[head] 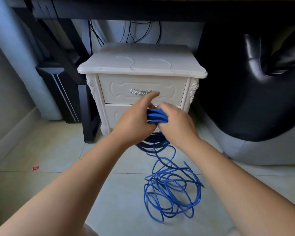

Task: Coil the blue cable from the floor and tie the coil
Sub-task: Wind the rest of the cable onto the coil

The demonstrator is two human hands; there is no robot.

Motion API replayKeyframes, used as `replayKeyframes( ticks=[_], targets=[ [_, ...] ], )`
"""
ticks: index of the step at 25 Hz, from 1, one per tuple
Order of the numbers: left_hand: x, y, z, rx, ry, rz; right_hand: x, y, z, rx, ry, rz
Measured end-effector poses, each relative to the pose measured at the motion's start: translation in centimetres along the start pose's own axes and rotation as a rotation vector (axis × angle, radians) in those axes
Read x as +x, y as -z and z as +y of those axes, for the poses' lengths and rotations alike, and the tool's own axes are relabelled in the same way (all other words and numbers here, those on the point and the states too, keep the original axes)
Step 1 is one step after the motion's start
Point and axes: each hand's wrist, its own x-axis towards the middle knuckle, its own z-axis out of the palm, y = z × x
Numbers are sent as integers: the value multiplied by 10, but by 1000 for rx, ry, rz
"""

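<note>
**Coil part gathered, the rest loose on the floor**

The blue cable (pixel 156 116) was bunched in several loops between the two hands, held up in front of the white nightstand (pixel 141 65). The left hand (pixel 134 122) gripped the bunch from its side. Its index finger pointed straight toward the drawer (pixel 141 89), and its other fingers seemed curled behind the loops. The right hand (pixel 176 124) had its fingers (pixel 165 106) curled over the top of the same bunch. Below the hands the loops hung down, and a strand ran back toward the person into a loose tangle (pixel 172 189) on the floor (pixel 41 193), nearer the right forearm. The slack lay beneath the fingers, so drawing up the next loop probably fell to the right hand.
</note>
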Motion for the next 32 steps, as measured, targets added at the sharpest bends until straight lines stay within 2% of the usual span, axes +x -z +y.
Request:
replayKeyframes(
  ticks=[2,3,6,12,19,21,23,25,29,32],
  targets=[
    [0,-1,0,115,78,18,-1,-2,-5,-54,5,-17],
    [1,-2,0,110,109,55,-1,0,-7,-6,-37,-8],
    [3,-1,1,-27,145,151,3,8,-4,218,-179,-1],
    [4,1,-1,-166,212,259,4,11,11,395,-302,-208],
    [2,-6,8,-566,393,430,4,6,17,709,-456,-321],
    [2,-6,9,-697,460,486,1,-2,15,837,-480,-298],
    [2,-9,8,-818,510,459,1,-9,12,869,-474,-108],
    [1,-10,6,-897,528,361,2,-11,10,853,-464,63],
    [-6,-6,3,-797,466,159,3,-3,11,677,-388,100],
    [-8,0,-1,-512,298,139,4,4,11,482,-282,105]
  ],
)
